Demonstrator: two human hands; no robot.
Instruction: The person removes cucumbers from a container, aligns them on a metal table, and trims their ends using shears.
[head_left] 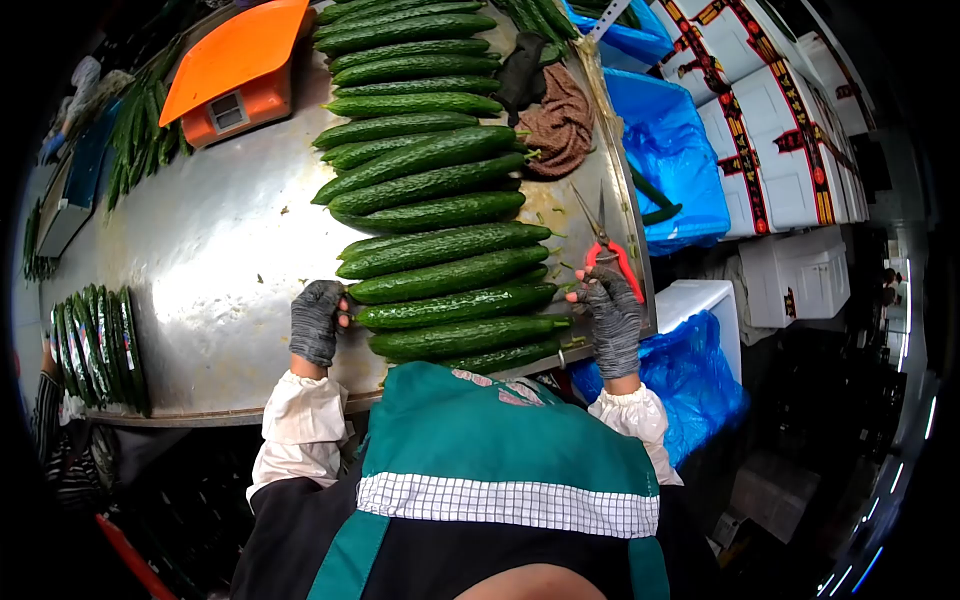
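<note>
Here the left hand [318, 325] is curling at the cucumbers [440, 278], grip unclear, while the right hand [612, 325] is holding red-handled scissors [629, 268], the tabletop [220, 240] row apparently keeping stems [563, 323] within reach.

top edge cuts off the farthest cucumbers [385, 7]; scale display [227, 112] unreadable.

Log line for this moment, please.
cucumbers: rowed on metal table | left hand: beside their left ends | right hand: at red-handled scissors, grip unclear | orange scale: on table
</note>
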